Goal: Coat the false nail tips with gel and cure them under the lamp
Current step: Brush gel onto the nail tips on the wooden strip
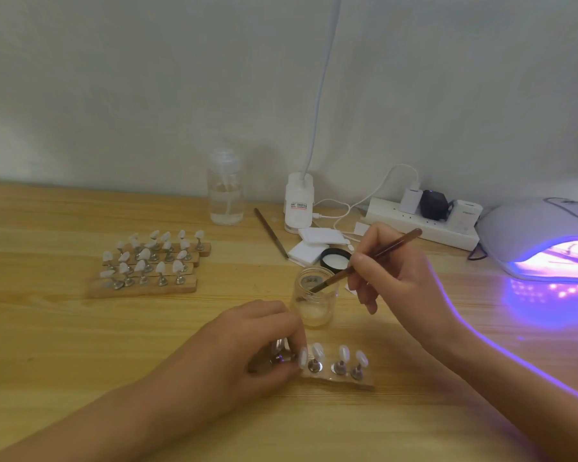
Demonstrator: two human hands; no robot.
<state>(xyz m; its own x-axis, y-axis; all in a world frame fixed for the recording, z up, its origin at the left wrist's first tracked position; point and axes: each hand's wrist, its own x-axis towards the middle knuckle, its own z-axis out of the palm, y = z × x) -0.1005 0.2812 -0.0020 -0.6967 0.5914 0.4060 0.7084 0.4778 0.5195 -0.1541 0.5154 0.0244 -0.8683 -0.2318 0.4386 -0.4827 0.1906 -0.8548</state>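
Nearest, left hand lies knuckles-up on the wooden table. Its fingers curl down round the left end of a wooden strip, closing on the metal stand there. This strip's long axis runs left to right, its right end slightly nearer the camera. Four false nail tips show clear of the hand, each on a short metal stalk, pointing up and leaning a little left.

Farther back on the left, several more strips of nail tips lie side by side, also lengthwise left to right. Behind them stands a clear pump bottle. Next come a loose brush lying flat, a white lamp base and white pads. A black lid sits just beside the pads.

Just beyond the near strip stands an open glass jar. A brown brush slants from upper right down to lower left, its bristle end inside the jar's mouth. The right hand pinches its shaft between thumb and fingertips, the other fingers loosely bent.

A power strip lies against the wall. At far right the curing lamp glows violet, its opening facing the camera. What lies inside is too washed out to tell.
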